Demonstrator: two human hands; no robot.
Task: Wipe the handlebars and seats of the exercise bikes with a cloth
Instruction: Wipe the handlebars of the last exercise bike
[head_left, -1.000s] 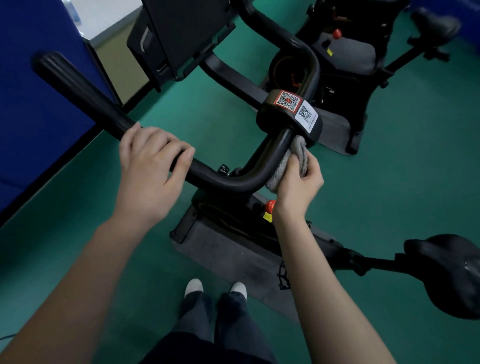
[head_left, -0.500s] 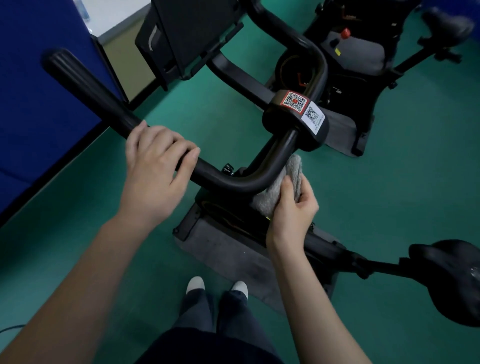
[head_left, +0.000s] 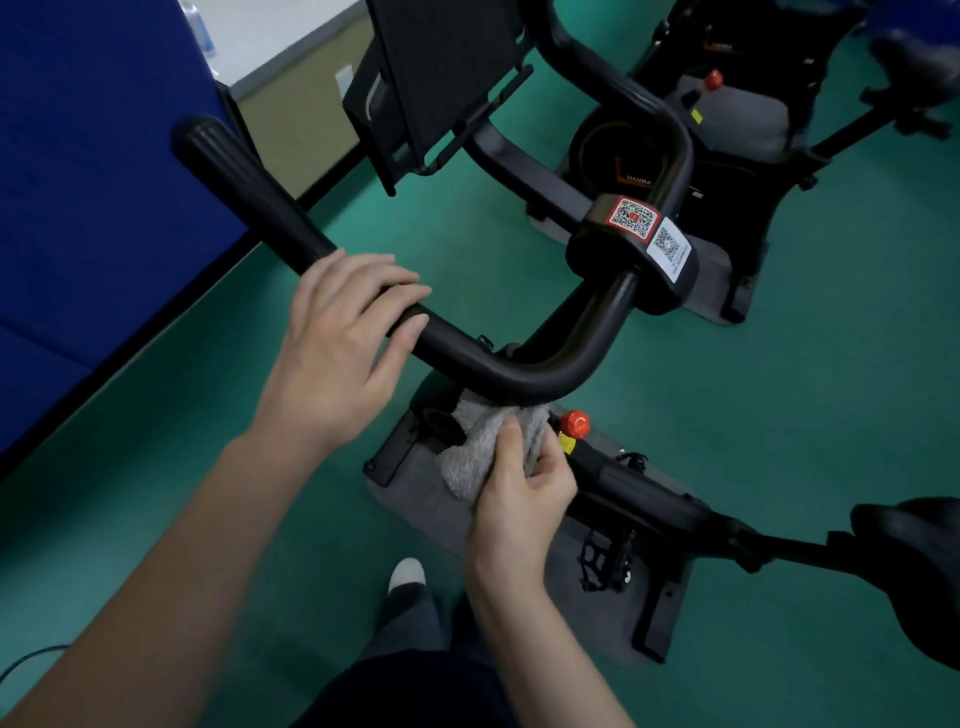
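Note:
A black curved handlebar (head_left: 524, 371) of the near exercise bike crosses the middle of the view. My left hand (head_left: 337, 343) rests on its left arm, fingers loosening over the bar. My right hand (head_left: 519, 493) grips a grey cloth (head_left: 483, 447) just under the bend of the bar; the cloth's top touches the bar's underside. The bike's black seat (head_left: 914, 561) is at the right edge. A QR-code sticker (head_left: 634, 218) sits on the handlebar clamp.
A second exercise bike (head_left: 737, 130) stands behind, with its seat (head_left: 914, 57) at the top right. A black tablet holder (head_left: 436, 73) rises ahead. A blue partition (head_left: 93, 182) runs along the left. A red knob (head_left: 574, 423) is beside my right hand. Green floor all around.
My right hand slid the cloth down the bar from beside the clamp to under the bend. My left hand's fingers have loosened on the bar.

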